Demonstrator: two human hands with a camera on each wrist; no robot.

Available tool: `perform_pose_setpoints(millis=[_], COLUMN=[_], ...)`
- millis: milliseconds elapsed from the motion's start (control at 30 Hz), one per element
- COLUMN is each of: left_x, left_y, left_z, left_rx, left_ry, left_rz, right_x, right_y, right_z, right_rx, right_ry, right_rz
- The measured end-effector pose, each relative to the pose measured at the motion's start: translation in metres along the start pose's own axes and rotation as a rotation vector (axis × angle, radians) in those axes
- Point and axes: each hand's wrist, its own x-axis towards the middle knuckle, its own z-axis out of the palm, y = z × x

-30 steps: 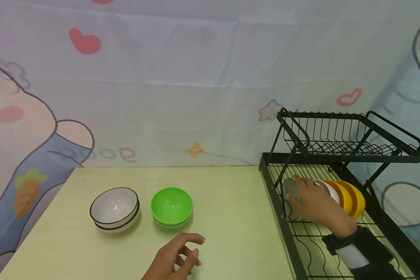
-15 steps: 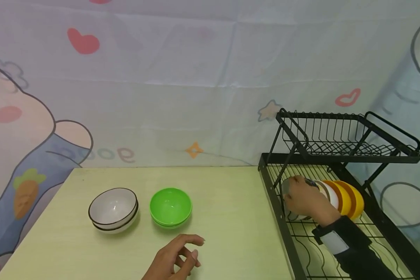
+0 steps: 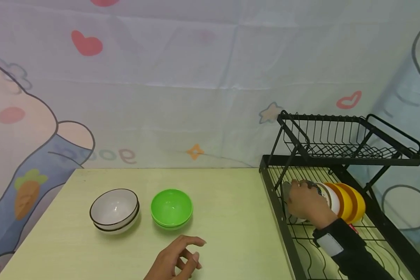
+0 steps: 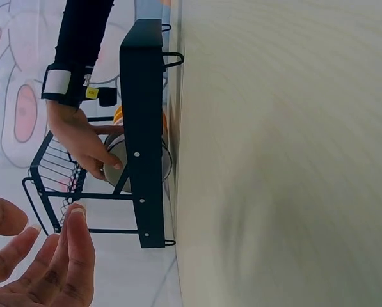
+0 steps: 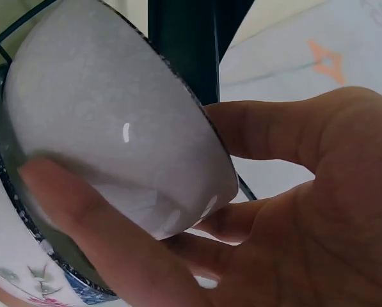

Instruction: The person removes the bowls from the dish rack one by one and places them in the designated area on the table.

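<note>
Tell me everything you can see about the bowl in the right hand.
The bowl is pale grey, rounded and glossy, with a dark rim; it looks ceramic. The right hand grips it, tipped on its side, within the lower level of the dish rack. In the head view it is leftmost in the row, beside a flower-patterned bowl.

The glossy greyish-white bowl [image 5: 120, 109] has a dark rim and is basically tipped sideways in the black rack's [image 3: 277, 217] lower tier, gripped by the right hand [image 5: 293, 230].
</note>
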Motion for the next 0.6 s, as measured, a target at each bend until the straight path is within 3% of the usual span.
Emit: perform_pose_setpoints(millis=[100,267,433,600], left_x=[-0.001,-0.003,-0.004,-0.002], left_y=[0.0,0.0,0.001,-0.001], left_z=[0.001,0.004,0.005,0.006], left_rx=[-0.008,-0.021,-0.02,0.01], left_ry=[-0.007,-0.02,-0.023,-0.02], left_rz=[-0.002,-0.029,-0.05,-0.009], right_x=[0.002,0.005,0.005,0.005], right_y=[0.002,0.006,0.006,0.003], right_z=[0.001,0.005,0.011,0.015], right_rx=[0.067,0.049,-0.007,-0.033], right_ry=[-0.05,-0.04,0.079,0.218], right_rz=[0.04,0.039,0.04,0.027])
